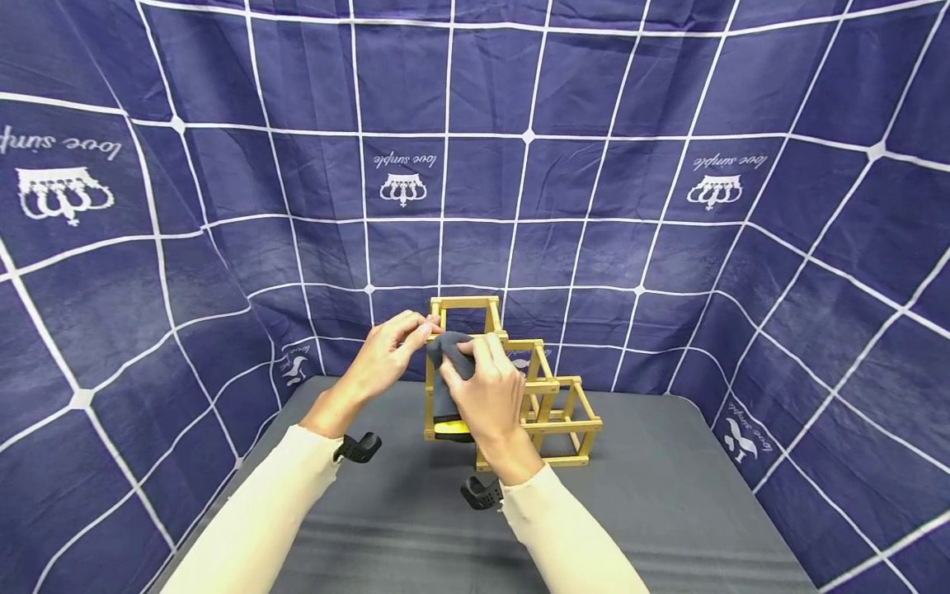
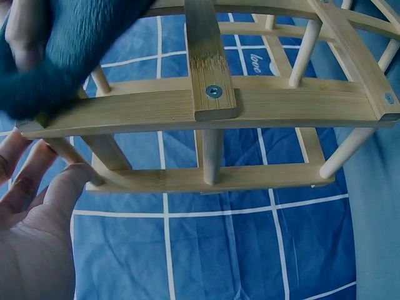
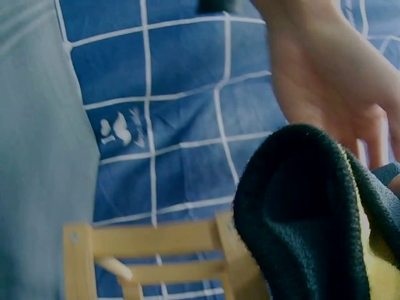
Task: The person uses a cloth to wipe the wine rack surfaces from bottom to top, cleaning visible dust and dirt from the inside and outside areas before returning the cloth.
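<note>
A light wooden stepped rack stands on the grey surface in front of me. My left hand is at the rack's upper left corner; in the left wrist view its thumb and fingers lie on either side of a round dowel. My right hand pinches a thick, fuzzy dark grey cloth between thumb and fingers. The cloth hangs folded down the front of the rack's tall left part, with yellow and a black edge showing near its bottom. In the right wrist view the fold of the cloth bulges close to the camera.
Blue curtain cloth with white grid lines walls in the back and both sides. The grey surface spreads around the rack. A black band sits on the left wrist, another black band on the right.
</note>
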Demonstrator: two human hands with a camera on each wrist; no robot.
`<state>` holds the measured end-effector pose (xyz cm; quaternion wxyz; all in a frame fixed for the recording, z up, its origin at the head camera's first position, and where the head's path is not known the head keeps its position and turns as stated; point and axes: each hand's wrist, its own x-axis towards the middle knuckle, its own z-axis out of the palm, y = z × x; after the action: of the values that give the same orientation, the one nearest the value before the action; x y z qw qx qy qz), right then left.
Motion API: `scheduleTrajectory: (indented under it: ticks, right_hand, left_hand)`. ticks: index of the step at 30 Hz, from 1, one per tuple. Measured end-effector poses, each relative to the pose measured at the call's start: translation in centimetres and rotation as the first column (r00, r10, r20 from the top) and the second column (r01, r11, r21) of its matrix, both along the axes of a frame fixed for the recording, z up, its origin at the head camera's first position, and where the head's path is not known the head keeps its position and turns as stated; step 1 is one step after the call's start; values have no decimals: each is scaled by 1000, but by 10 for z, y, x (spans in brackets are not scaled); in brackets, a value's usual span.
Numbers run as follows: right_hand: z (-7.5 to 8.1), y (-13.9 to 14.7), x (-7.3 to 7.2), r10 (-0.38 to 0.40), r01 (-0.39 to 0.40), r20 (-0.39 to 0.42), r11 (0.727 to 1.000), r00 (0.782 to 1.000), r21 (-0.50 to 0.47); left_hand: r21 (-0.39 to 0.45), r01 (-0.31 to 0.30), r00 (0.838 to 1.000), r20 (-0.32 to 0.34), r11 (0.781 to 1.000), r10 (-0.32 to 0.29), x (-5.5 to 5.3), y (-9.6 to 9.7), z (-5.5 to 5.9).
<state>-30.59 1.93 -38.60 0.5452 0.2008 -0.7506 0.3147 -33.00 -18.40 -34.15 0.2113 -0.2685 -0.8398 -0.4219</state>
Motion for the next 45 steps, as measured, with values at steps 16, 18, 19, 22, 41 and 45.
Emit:
scheduleTrajectory:
  ticks: [16, 18, 19, 22, 41, 45]
  right_hand:
    - [5, 62, 16, 69, -69, 1, 989, 998, -132]
    - [5, 77, 20, 75, -69, 28, 983, 997, -170]
    - [5, 84, 21, 80, -71, 39, 980, 996, -187]
    - [3, 106, 26, 96, -74, 82, 969, 992, -237]
    - [-36, 204, 35, -41, 117, 231, 939, 972, -323]
    - [-42, 213, 36, -61, 144, 245, 932, 967, -333]
  left_hand:
    - [98, 8, 999, -54, 995, -2, -2, 9, -13]
    - [111, -3, 997, -81, 994, 12, -3, 11, -13]
    - [118, -5, 996, -92, 993, 16, -4, 12, -13]
    - [130, -20, 991, -128, 991, 37, -7, 13, -11]
    - [36, -108, 820, -562, 993, 110, 31, 108, -63]
    - [-119, -220, 876, -460, 968, 143, 26, 150, -78]
